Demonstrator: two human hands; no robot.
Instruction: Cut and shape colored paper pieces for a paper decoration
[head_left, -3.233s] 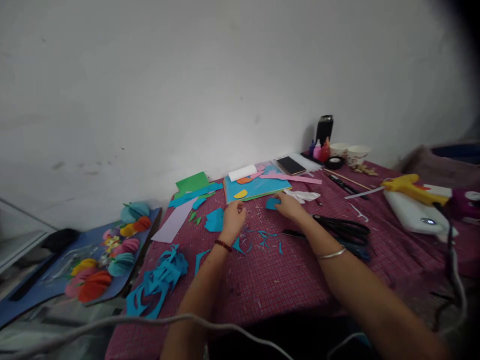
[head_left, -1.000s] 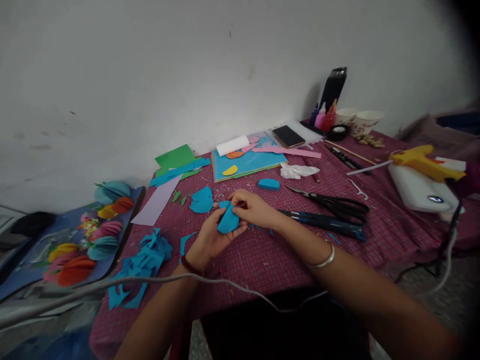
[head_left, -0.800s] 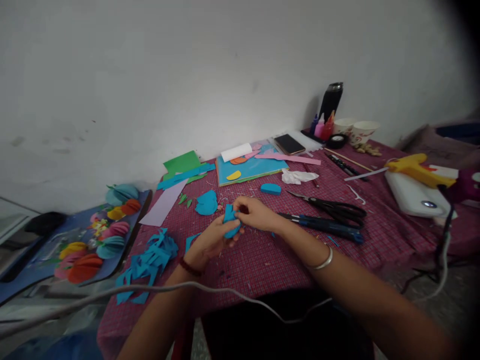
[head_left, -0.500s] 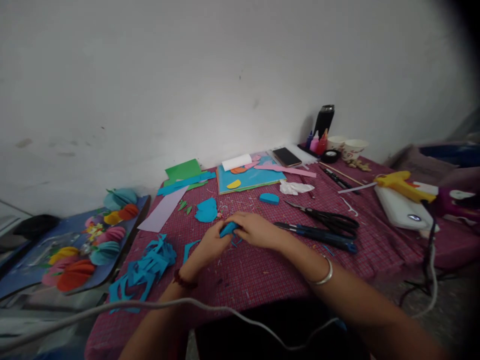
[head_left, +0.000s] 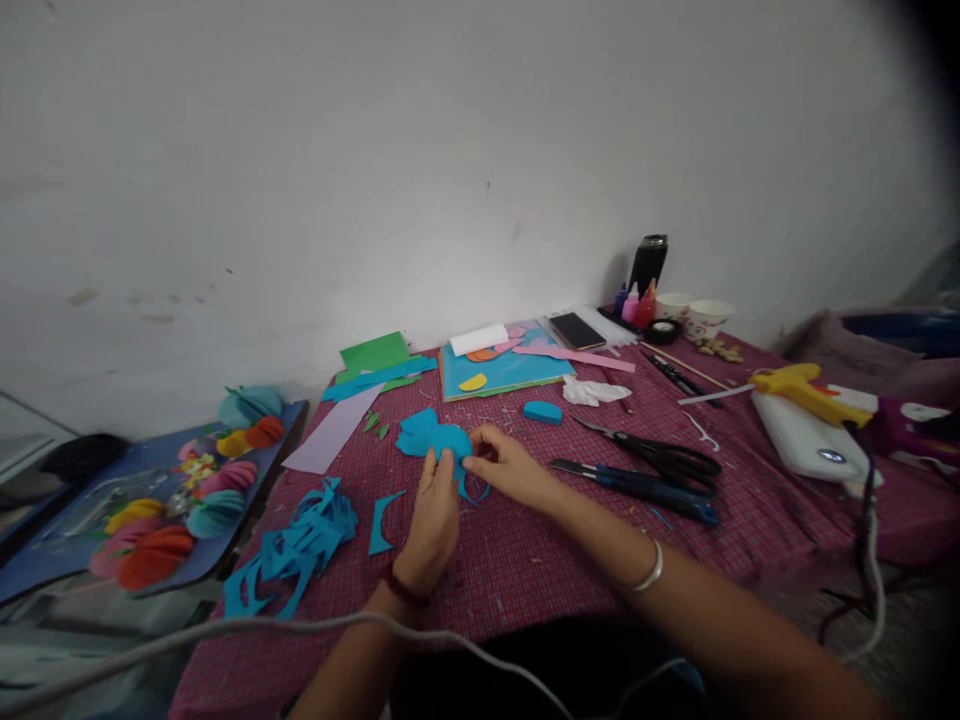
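A round blue paper piece (head_left: pixel 451 438) is between my two hands above the checked cloth. My left hand (head_left: pixel 435 510) holds its near edge, thumb and fingers pressed together on it. At its right edge, my right hand (head_left: pixel 514 468) pinches with thumb and forefinger. Behind it, partly covered, lie other cut blue paper pieces (head_left: pixel 412 432). A folded blue half-circle (head_left: pixel 542 412) rests further right. Black scissors (head_left: pixel 660 450) and a blue utility knife (head_left: pixel 645 488) lie to the right of my right hand.
Blue paper scraps (head_left: pixel 304 550) are heaped at left. Coloured sheets (head_left: pixel 517 372) and a phone (head_left: pixel 576 331) lie at the back. A yellow glue gun (head_left: pixel 810 390) rests on a white power bank (head_left: pixel 810 435). A white cable (head_left: pixel 360 622) crosses in front. Paper ornaments (head_left: pixel 154 555) fill a blue board.
The blue paper, earlier folded small between both hands, now shows as a wider round shape. My left hand has turned more upright and my right hand has drawn slightly away from it.
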